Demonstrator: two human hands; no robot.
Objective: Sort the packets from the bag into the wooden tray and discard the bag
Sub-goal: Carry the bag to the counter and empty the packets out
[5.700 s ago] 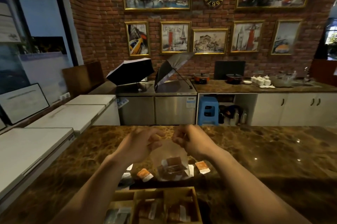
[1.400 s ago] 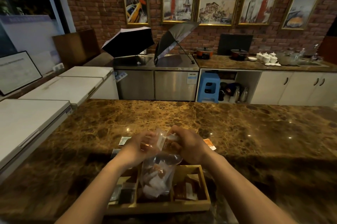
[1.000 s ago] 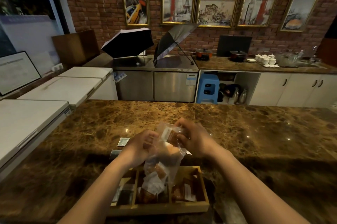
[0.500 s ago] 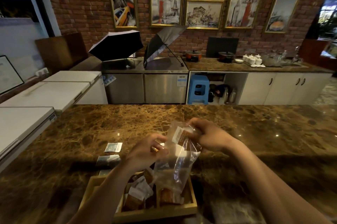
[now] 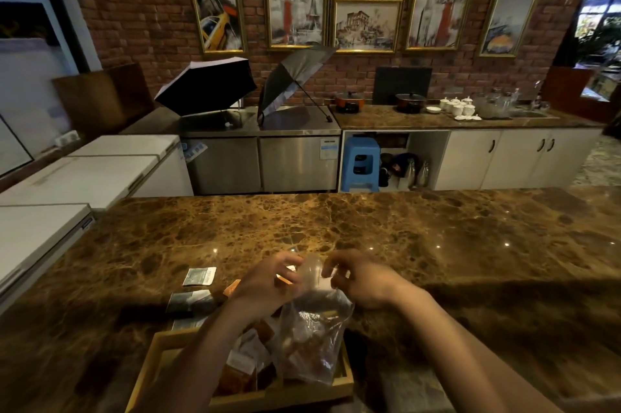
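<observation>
Head view: left hand (image 5: 268, 285) and right hand (image 5: 361, 281) both up over the marble counter (image 5: 437, 244), fingers pinched on the top of a clear plastic bag (image 5: 312, 338). Left hand grips the bag's left upper edge, thumb and fingers curled closed on it; right hand pinches the right upper edge, fingers bent, not spread. Bag hangs down between the hands, crumpled, lower end reaching into the wooden tray (image 5: 161, 355); something brownish shows through the plastic, can't tell whether it is inside the bag or tray contents behind it. Tray sits at the near counter edge below the forearms, with dividers, partly hidden by the left arm. Brown and white packets (image 5: 242, 362) piled in a middle compartment, just left of the bag; exact compartment count can't be told. Loose packets on the counter left of the hands: a pale greenish packet (image 5: 200, 276) farthest out, a dark packet (image 5: 190, 301) nearer the tray, an orange packet (image 5: 232, 288) partly behind the left wrist. Beyond the counter: two open umbrellas (image 5: 208, 83) on a steel unit, blue stool (image 5: 360, 163), white cabinets, brick wall with framed pictures.
</observation>
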